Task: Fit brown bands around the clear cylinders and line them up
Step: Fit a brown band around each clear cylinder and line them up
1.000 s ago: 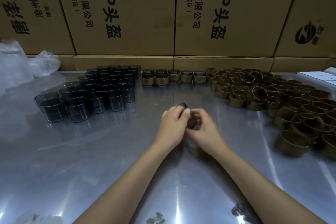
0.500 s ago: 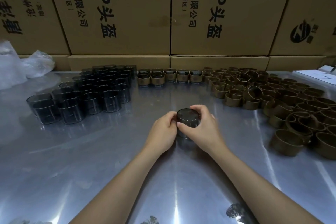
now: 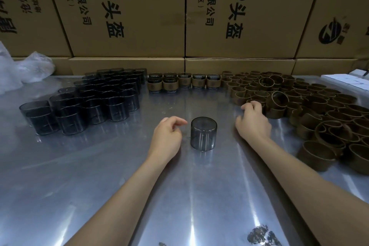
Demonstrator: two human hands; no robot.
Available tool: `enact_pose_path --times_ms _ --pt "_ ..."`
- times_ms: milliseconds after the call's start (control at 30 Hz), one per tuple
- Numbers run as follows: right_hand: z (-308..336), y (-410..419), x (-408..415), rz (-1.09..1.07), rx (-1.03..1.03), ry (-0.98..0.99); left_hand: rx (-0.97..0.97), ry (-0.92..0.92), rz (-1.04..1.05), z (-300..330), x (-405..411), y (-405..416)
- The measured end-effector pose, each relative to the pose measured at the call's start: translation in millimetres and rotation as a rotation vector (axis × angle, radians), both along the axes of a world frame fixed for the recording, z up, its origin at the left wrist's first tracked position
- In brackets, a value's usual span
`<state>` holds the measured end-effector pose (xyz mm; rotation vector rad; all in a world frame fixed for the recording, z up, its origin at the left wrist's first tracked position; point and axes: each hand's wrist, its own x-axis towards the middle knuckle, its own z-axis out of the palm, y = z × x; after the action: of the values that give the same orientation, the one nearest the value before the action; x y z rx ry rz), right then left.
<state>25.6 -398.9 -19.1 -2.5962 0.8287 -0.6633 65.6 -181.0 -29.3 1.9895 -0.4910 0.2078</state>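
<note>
One smoky clear cylinder (image 3: 203, 133) stands alone on the metal table (image 3: 99, 175), with no band on it. My left hand (image 3: 166, 136) hovers just left of it, fingers loosely curled and holding nothing. My right hand (image 3: 252, 121) is off to the cylinder's right, its fingertips reaching the near edge of the heap of brown bands (image 3: 311, 110); I cannot tell whether it touches a band. Several banded cylinders (image 3: 184, 83) stand in a line at the back. A cluster of bare cylinders (image 3: 85, 102) fills the left.
Cardboard boxes (image 3: 179, 16) wall off the back of the table. Crumpled clear plastic bags (image 3: 22, 70) lie at the far left. White flat pieces (image 3: 347, 80) lie at the far right edge.
Both hands have let go of the cylinder, which now stands on the table. My right hand has moved right to the band heap; my left has drawn slightly away.
</note>
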Motion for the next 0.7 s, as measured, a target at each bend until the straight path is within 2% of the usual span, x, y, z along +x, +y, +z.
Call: enact_pose_path --times_ms 133,333,433,567,700 --pt "3 -14 17 -0.096 -0.092 0.099 0.002 0.005 0.002 0 3 0" --pt "4 -28 28 -0.118 -0.140 0.065 0.007 0.010 -0.009 -1 3 -1" --pt "4 -26 26 -0.059 -0.209 -0.052 0.004 0.022 -0.014 -1 3 -2" --pt "5 -17 16 0.104 -0.273 -0.342 -0.018 0.036 -0.005 0 2 -2" --pt "8 6 -6 0.245 -0.038 -0.588 -0.063 0.036 -0.004 4 -1 -2"
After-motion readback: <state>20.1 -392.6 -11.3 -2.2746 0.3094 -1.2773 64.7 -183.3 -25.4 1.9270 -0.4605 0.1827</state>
